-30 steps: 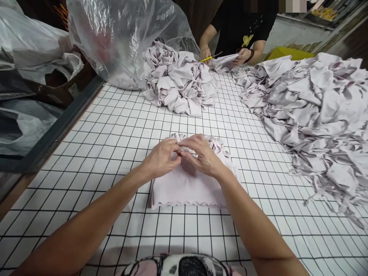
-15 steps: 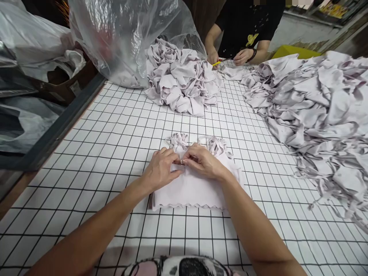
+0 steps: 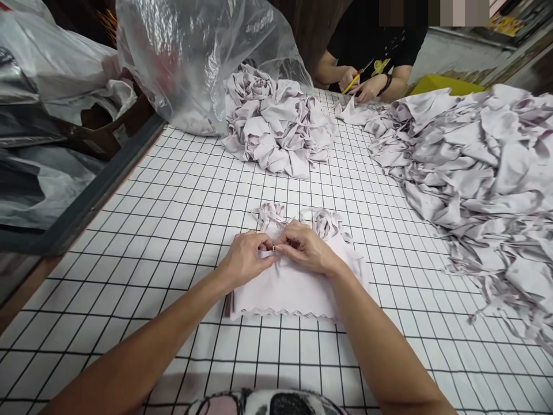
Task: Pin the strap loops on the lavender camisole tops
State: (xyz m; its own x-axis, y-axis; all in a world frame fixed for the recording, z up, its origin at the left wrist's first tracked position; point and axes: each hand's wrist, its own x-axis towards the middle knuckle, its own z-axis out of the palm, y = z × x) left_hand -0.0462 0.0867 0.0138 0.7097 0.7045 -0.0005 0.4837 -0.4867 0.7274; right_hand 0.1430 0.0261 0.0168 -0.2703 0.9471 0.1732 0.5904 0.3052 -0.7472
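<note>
A stack of pale pink camisole tops [image 3: 285,294] with a wavy hem lies flat in front of me, its thin straps [image 3: 330,222] bunched in two heaps at the far edge. My left hand [image 3: 247,257] pinches a narrow strap [image 3: 265,252] between thumb and fingers above the top garment. Right beside it, my right hand [image 3: 302,246] has its fingertips closed at the same strap, where a small pale ring or slider [image 3: 273,248] shows between the two hands. The curled fingers hide part of the strap.
Crumpled pale garments form a heap [image 3: 280,124] beyond my hands and a larger pile [image 3: 488,155] on the right. A clear plastic bag [image 3: 185,63] stands at the back left. Across the grid-patterned table [image 3: 142,230], another person [image 3: 371,75] holds a yellow-handled tool [image 3: 351,83].
My left fingers have drawn a bit of strap into view, while both hands stay nearly in place. The other person has raised the yellow-handled tool. The view has shifted slightly.
</note>
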